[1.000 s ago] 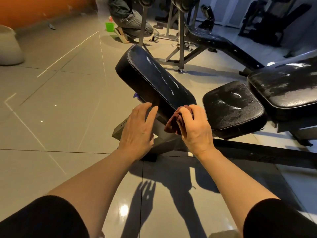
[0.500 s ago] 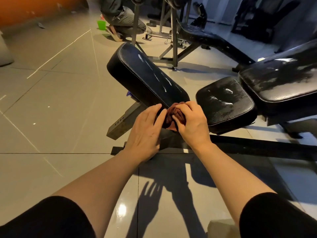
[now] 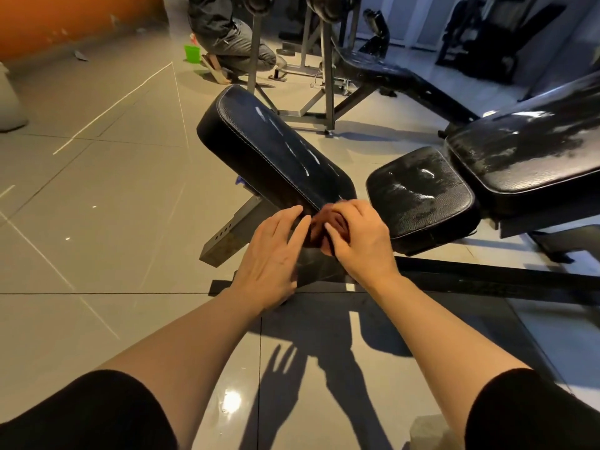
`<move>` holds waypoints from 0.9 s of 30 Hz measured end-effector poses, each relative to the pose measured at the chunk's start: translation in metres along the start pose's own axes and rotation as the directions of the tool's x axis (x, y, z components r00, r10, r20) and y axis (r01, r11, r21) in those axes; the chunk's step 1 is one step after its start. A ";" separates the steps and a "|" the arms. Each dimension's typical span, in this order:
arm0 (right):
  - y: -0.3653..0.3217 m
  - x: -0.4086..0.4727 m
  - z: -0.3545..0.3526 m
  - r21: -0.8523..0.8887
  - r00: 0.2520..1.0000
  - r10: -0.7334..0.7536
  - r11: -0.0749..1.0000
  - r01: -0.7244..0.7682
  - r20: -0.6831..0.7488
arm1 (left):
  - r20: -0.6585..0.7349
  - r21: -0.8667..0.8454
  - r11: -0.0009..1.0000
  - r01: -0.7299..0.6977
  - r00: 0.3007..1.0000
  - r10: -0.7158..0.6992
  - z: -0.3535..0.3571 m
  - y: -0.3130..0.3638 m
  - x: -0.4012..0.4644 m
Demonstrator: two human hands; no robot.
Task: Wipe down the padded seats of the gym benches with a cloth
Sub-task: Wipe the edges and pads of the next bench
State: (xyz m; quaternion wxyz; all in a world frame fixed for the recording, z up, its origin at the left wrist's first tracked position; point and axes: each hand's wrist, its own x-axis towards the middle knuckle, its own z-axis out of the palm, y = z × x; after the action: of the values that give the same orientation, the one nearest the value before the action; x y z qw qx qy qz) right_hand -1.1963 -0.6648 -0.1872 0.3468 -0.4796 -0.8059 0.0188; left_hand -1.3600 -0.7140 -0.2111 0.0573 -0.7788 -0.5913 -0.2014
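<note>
A tilted black padded pad slopes down toward me, streaked with wet marks. At its near lower end my right hand grips a bunched dark red-brown cloth against the pad's edge. My left hand lies beside the cloth with fingers straight, its fingertips touching the pad's lower end. A square black seat pad sits to the right, and a long backrest pad rises beyond it. Most of the cloth is hidden under my right hand.
The bench's dark steel frame runs along the tiled floor to the right. Further back stand a barbell rack with another bench, a crouching person and a green cup. An orange wall is at upper left.
Both hands have closed in on the pad's lower end. My left hand has come up against the cloth, and my right hand has pressed the cloth lower onto the pad's edge.
</note>
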 end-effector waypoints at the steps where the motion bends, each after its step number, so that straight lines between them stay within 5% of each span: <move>1: -0.010 0.005 0.004 0.037 1.000 -0.009 0.999 0.010 -0.008 | -0.013 -0.018 1.000 0.001 1.000 -0.001 -0.001 0.000 0.000; 5: -0.015 0.013 0.007 0.110 0.999 0.014 0.994 -0.017 0.032 | -0.037 -0.040 0.999 0.005 0.999 -0.006 -0.001 0.001 0.000; 11: 0.017 0.012 -0.011 0.032 0.931 0.360 0.932 -0.362 0.063 | -0.002 0.016 0.999 0.034 0.999 -0.034 0.002 0.000 0.003; 19: -0.031 0.033 0.004 0.158 0.997 0.042 0.987 -0.032 -0.064 | -0.092 -0.054 0.997 0.060 0.994 -0.064 -0.006 0.002 0.007; 27: -0.007 0.019 -0.004 0.015 0.967 0.251 0.968 -0.252 0.046 | -0.039 -0.015 0.995 0.103 0.994 -0.104 -0.006 0.008 0.007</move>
State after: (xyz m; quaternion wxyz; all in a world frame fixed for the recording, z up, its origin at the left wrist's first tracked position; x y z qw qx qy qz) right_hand -1.2053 -0.6545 -0.1712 0.3287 -0.5739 -0.7456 0.0815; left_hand -1.3526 -0.7117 -0.2022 0.0535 -0.7433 -0.6283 -0.2233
